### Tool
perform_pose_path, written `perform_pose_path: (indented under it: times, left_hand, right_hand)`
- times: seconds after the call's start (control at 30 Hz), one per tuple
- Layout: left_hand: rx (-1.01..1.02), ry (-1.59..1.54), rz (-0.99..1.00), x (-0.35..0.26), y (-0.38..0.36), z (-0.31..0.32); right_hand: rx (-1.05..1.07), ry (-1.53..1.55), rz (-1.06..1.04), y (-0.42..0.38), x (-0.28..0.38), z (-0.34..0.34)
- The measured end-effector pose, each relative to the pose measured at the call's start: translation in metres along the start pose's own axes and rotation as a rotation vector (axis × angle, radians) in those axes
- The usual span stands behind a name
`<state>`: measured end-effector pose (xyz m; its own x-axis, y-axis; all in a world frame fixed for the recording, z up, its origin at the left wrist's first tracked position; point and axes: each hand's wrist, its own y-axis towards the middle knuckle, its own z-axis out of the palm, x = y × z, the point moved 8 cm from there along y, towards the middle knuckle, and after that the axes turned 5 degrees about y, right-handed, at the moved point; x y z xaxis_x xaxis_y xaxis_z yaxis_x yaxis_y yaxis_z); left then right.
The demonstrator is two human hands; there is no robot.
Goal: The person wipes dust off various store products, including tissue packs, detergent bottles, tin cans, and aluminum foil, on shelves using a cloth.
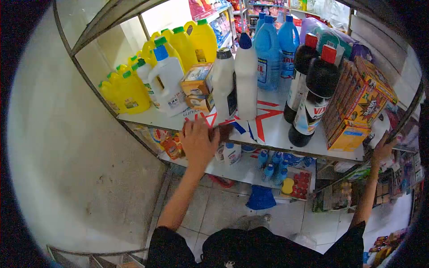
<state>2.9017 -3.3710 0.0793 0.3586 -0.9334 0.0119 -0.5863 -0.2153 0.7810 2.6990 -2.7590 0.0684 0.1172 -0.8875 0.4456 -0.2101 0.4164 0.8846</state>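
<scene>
A person in a black short-sleeved top works at the upper shelf [272, 134] of a shop rack, both bare hands at its front. The left hand [199, 142] sits palm down with fingers bent at the front edge, left of the middle, beside a dark brown item [224, 131] that lies at that edge; whether the fingers close on it cannot be told. The right hand [383, 148] reaches to the front right corner, against the rack's metal upright [405, 111], its exact hold unclear.

Just behind the left hand, toward the middle of the shelf, stand a white bottle with a dark cap [224, 85] and a taller white bottle with a navy cap [246, 80]. Two dark bottles with red caps [313, 100] stand near the front edge, right of the middle, and orange boxes [357, 107] line the right end. Yellow jugs [134, 94] fill the left end, while blue bottles [269, 58] stand toward the back edge. Below, more goods sit on a lower shelf [248, 172].
</scene>
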Motion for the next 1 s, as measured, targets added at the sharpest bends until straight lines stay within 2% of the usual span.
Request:
perform_pose_path:
  times: [0.07, 0.13, 0.17, 0.2, 0.3, 0.37, 0.4, 0.47, 0.5, 0.53, 0.6, 0.67, 0.77, 0.8, 0.87, 1.0]
  left_hand:
    - [0.112, 0.013, -0.014, 0.017, 0.004, 0.059]
    - [0.178, 0.016, 0.022, 0.017, -0.011, 0.089]
    - [0.182, 0.014, 0.067, 0.007, -0.019, 0.092]
    - [0.183, 0.013, 0.118, 0.0, -0.025, 0.094]
    - [0.237, -0.381, 0.142, -0.016, -0.044, 0.064]
    - [0.457, -0.194, 0.342, -0.034, -0.07, 0.056]
    - [0.483, -0.335, 0.325, -0.033, -0.08, 0.052]
    - [0.541, -0.624, 0.292, -0.027, -0.095, 0.045]
    - [0.553, -0.531, 0.209, -0.012, -0.088, 0.051]
    - [0.568, -0.436, 0.126, 0.003, -0.072, 0.055]
    - [0.46, -0.379, -0.142, 0.042, -0.027, 0.054]
    - [0.477, -0.292, -0.221, 0.068, 0.008, 0.066]
    - [0.57, -0.044, -0.021, 0.084, 0.019, 0.128]
    - [0.565, -0.038, -0.037, 0.084, 0.017, 0.136]
    - [0.56, -0.027, -0.061, 0.078, 0.015, 0.145]
    - [0.474, -0.115, 0.091, 0.049, 0.005, 0.13]
  right_hand:
    - [0.094, 0.041, 0.089, 0.001, 0.007, -0.007]
    - [0.079, 0.005, -0.142, 0.003, -0.019, 0.011]
    - [0.07, -0.001, -0.15, 0.004, -0.023, 0.015]
    - [0.062, -0.008, -0.157, 0.005, -0.027, 0.018]
    - [0.072, 0.001, 0.044, -0.001, -0.015, 0.005]
    - [0.072, 0.034, 0.036, 0.001, -0.004, 0.002]
    - [0.073, -0.005, 0.077, 0.003, -0.003, 0.001]
    - [0.122, 0.103, 0.112, 0.004, 0.001, 0.001]
    - [0.153, 0.152, 0.13, 0.002, 0.0, 0.001]
    - [0.096, 0.09, 0.063, 0.002, 0.004, -0.005]
    - [-0.014, -0.025, -0.074, 0.001, 0.014, -0.011]
    - [0.002, -0.079, -0.057, 0.003, 0.002, -0.003]
    - [0.012, -0.089, -0.001, 0.005, 0.001, -0.002]
    - [0.018, -0.085, 0.022, 0.003, 0.001, -0.003]
    - [0.003, 0.012, -0.007, 0.004, 0.0, -0.002]
    - [-0.01, 0.032, 0.011, -0.001, 0.002, -0.006]
